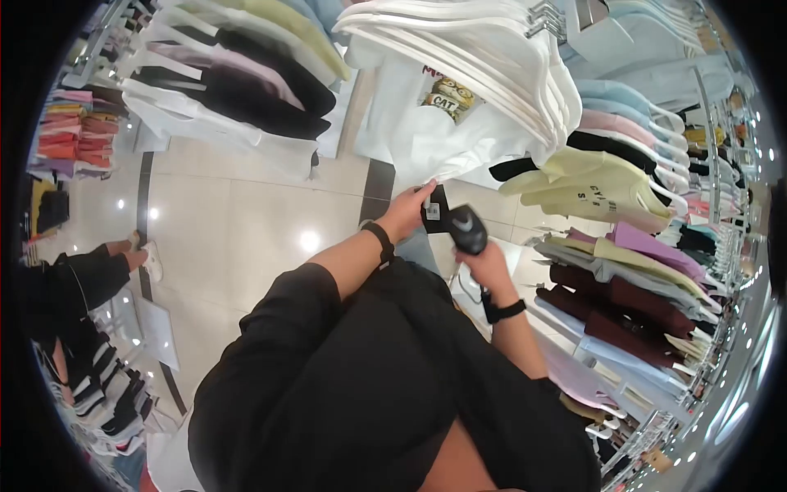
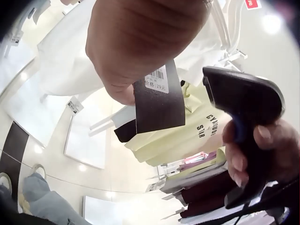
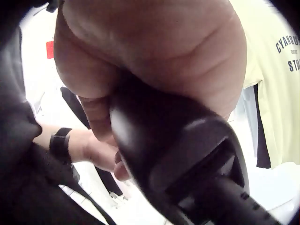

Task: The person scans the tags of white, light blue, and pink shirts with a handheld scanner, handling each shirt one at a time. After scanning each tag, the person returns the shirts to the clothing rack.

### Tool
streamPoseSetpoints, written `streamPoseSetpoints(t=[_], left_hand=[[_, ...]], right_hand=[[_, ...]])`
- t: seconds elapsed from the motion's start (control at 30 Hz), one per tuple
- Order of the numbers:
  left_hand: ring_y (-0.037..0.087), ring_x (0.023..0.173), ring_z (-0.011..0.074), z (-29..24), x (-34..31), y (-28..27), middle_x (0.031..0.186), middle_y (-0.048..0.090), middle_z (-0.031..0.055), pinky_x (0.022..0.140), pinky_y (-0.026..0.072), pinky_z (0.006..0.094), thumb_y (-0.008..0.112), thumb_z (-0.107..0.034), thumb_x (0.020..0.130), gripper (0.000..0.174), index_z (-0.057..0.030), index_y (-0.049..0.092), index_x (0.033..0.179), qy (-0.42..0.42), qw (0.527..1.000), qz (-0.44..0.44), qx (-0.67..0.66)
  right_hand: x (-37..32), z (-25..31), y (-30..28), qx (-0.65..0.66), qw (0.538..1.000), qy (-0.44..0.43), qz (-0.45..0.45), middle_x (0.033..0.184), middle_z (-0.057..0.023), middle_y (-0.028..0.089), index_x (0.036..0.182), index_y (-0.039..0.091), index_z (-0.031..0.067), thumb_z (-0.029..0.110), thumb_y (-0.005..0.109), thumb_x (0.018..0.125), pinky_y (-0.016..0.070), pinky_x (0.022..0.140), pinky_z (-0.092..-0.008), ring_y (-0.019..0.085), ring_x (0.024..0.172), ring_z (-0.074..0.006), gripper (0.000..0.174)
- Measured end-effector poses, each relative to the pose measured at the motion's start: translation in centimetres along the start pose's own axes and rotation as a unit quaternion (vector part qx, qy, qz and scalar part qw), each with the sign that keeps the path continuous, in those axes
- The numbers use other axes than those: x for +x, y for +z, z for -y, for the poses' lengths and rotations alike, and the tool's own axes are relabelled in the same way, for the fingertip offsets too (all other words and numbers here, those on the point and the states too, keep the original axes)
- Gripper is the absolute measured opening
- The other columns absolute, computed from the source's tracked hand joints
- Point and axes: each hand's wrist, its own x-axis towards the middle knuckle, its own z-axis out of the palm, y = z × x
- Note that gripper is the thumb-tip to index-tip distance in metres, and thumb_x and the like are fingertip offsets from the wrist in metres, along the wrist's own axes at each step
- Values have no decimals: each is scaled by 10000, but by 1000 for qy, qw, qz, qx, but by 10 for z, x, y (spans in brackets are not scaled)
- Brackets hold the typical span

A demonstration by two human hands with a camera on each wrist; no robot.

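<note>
In the head view the left hand (image 1: 403,215) pinches a black tag (image 1: 434,210) at the lower edge of a white shirt (image 1: 393,107). The left wrist view shows the tag (image 2: 161,105) with a white barcode label, and the left hand (image 2: 140,42) above it. The right hand (image 1: 487,267) grips a black handheld scanner (image 1: 468,230), its head beside the tag and not touching it. Seen from the left wrist, the right hand's fingers (image 2: 238,161) curl round the handle of the scanner (image 2: 248,98). The scanner (image 3: 164,136) fills much of the right wrist view, under the right hand (image 3: 154,51).
White hangers (image 1: 492,74) carry the shirt in front. Racks of clothes stand at the right, with a pale yellow shirt (image 1: 607,187) nearest, and at the upper left, with black garments (image 1: 246,94). Another person's legs (image 1: 123,258) show at the left on the tiled floor (image 1: 238,213).
</note>
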Motion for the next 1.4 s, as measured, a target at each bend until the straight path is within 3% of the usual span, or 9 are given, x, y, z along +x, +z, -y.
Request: streamPoseSetpoints(t=[0.4, 0.47, 0.6, 0.73, 0.77, 0.93, 1.1, 1.37, 1.4], left_hand=[[690, 933, 139, 0, 3, 14, 1066, 703, 8, 804, 564, 337, 675, -471, 991, 452, -86, 630, 1225, -6, 999, -38, 32], [697, 937, 142, 7, 14, 3, 1074, 711, 12, 808, 567, 335, 672, -445, 1001, 450, -68, 630, 1242, -19, 999, -20, 18], [690, 913, 134, -3, 5, 10, 1059, 705, -19, 807, 553, 328, 676, -448, 1001, 385, -113, 646, 1189, -30, 995, -52, 74], [686, 932, 139, -3, 12, -9, 1079, 704, -6, 798, 542, 338, 706, -425, 985, 426, -83, 626, 1227, -72, 990, -30, 119], [714, 836, 171, 0, 16, -12, 1052, 733, 61, 737, 573, 344, 693, -370, 996, 426, 15, 659, 1174, -49, 991, -54, 115], [651, 939, 145, -3, 22, -29, 1088, 706, 26, 818, 509, 350, 731, -411, 966, 488, -40, 628, 1266, -76, 973, -82, 201], [670, 998, 204, 6, 34, -55, 1156, 706, 115, 850, 536, 374, 722, -395, 963, 546, 51, 638, 1268, -45, 967, -45, 248], [667, 1172, 370, 17, 30, -107, 1247, 695, 235, 999, 519, 423, 701, -424, 924, 613, -4, 593, 1357, 50, 815, -8, 577], [666, 1167, 353, 18, 32, -122, 1251, 697, 214, 993, 527, 420, 737, -445, 909, 644, -7, 589, 1357, 43, 752, -17, 657]], right_hand=[[-25, -4, 34, -19, 997, -35, -65, 741, -132, 739, 921, 727, -21, 245, 834, 819, 554, 661, -362, 731, 664, -225, 305], [-29, 4, 30, -61, 995, -54, -65, 852, -204, 749, 956, 737, -6, 268, 842, 795, 571, 741, -425, 742, 823, -375, 334], [-35, 15, 23, -50, 996, -38, -64, 973, -272, 719, 1046, 706, -5, 224, 823, 748, 560, 816, -490, 669, 975, -480, 394], [-41, 8, 14, -60, 996, -22, -62, 963, -259, 727, 1076, 693, 11, 211, 813, 746, 561, 823, -487, 683, 963, -467, 403], [-42, 1, 13, -72, 995, -20, -59, 971, -250, 732, 1093, 695, 24, 223, 810, 752, 562, 827, -484, 688, 963, -463, 412], [-51, 11, -2, -109, 993, -13, -43, 1010, -239, 737, 1147, 690, 48, 278, 803, 777, 564, 835, -481, 685, 985, -460, 449], [-51, -1, -4, -137, 991, 5, -8, 1058, -235, 740, 1166, 703, 49, 336, 779, 834, 560, 862, -469, 691, 1018, -448, 445], [-45, -24, 1, -160, 986, 0, 45, 1058, -208, 747, 1154, 709, 80, 356, 807, 792, 557, 863, -461, 701, 1004, -420, 465], [-45, -20, 0, -156, 987, -1, 44, 1058, -208, 747, 1156, 709, 80, 365, 809, 793, 557, 862, -460, 701, 1005, -418, 472]])
